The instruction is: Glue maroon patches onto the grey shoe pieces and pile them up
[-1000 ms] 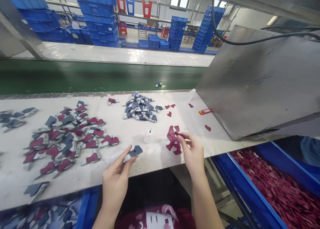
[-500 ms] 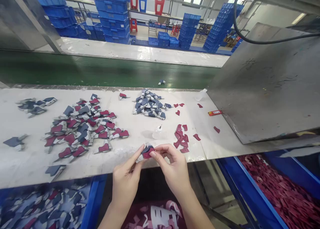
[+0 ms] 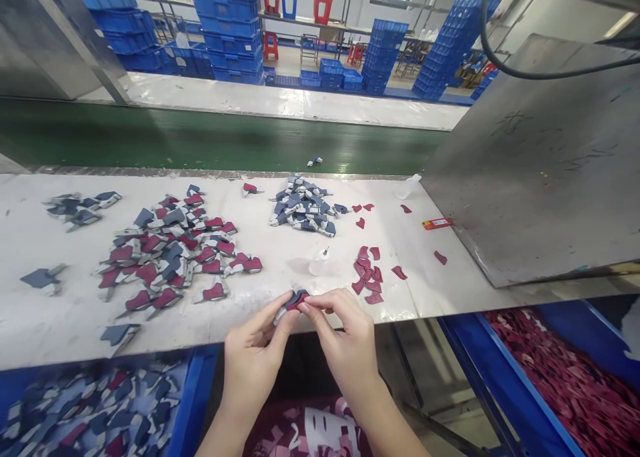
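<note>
Between my two hands, just above the table's near edge, is a small navy, maroon and white moulded part (image 3: 296,302). My left hand (image 3: 257,340) pinches it from the left, thumb below and index finger along its upper side. From the right, my right hand (image 3: 345,330) has its thumb and fingertips on the maroon piece; fingertips hide some of it. Just beyond stands a small clear bottle (image 3: 320,262) with a thin dark tip. Loose maroon pieces (image 3: 367,274) lie to its right. Behind it is a pile of navy and white parts (image 3: 303,205).
A large pile of navy and maroon parts (image 3: 170,244) covers the table's left side. Blue bins sit below: one with mixed parts (image 3: 95,410), one with maroon pieces (image 3: 565,370). A green belt (image 3: 225,140) runs behind; a metal panel (image 3: 545,170) rises at right.
The held part has tilted, showing less maroon, and my left thumb has moved up against it. On the green belt the lone part has shifted left. The whole view has moved slightly.
</note>
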The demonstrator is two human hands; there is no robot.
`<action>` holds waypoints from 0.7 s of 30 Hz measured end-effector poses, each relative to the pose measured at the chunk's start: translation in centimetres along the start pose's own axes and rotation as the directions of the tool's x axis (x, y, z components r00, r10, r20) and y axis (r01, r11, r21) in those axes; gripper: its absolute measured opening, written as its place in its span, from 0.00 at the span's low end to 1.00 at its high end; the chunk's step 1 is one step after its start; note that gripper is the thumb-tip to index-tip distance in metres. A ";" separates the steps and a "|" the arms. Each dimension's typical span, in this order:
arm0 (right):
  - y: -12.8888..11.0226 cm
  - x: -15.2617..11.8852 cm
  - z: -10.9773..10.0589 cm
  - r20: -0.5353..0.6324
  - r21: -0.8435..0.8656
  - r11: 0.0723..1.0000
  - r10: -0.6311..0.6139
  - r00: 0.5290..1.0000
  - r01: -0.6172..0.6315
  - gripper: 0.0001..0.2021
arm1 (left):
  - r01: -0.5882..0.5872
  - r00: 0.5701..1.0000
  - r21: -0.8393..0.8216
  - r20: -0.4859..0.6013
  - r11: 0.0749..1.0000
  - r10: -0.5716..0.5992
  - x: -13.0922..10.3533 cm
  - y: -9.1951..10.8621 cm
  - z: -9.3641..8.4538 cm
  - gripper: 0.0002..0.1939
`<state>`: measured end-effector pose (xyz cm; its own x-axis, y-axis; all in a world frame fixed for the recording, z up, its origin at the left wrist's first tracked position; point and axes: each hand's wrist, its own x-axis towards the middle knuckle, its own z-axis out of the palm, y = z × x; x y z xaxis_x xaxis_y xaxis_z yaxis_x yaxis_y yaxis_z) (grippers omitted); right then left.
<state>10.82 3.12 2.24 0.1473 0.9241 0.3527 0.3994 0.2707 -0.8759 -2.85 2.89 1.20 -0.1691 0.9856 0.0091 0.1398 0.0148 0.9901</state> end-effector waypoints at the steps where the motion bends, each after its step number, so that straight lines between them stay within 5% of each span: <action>1: 0.0 0.0 0.1 -0.018 -0.009 1.000 0.005 1.000 -0.006 0.03 | 0.018 1.000 -0.012 -0.004 1.000 -0.018 0.1 0.3 0.1 0.16; 8: 0.6 -0.6 0.5 -0.058 0.135 0.962 0.246 0.967 -0.237 0.07 | 0.051 0.999 -0.083 0.023 0.995 -0.049 0.1 1.3 0.1 0.15; 12: 0.8 -0.8 0.6 -0.117 0.040 0.991 0.131 0.984 -0.127 0.06 | 0.106 0.994 -0.102 0.031 0.989 -0.103 -0.1 1.5 0.1 0.14; 15: 1.0 -0.7 0.4 0.030 0.072 0.995 0.062 0.998 -0.064 0.11 | 0.121 0.993 -0.115 0.023 0.986 -0.120 -0.3 1.8 -0.1 0.14; 18: 1.2 -0.4 0.1 0.224 0.218 0.965 0.096 0.970 -0.146 0.12 | 0.117 0.993 -0.134 0.030 0.984 -0.114 -0.2 1.8 -0.3 0.12; 21: 1.3 -0.4 0.1 0.234 0.232 0.962 0.091 0.968 -0.147 0.10 | 0.106 0.993 -0.134 0.063 0.985 -0.098 0.0 1.5 -0.6 0.12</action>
<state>11.22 3.17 0.90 -0.0328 0.9823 0.1844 0.1528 0.1873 -0.9703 -3.22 2.80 2.78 -0.1206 0.9880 -0.0969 -0.0106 0.0964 0.9953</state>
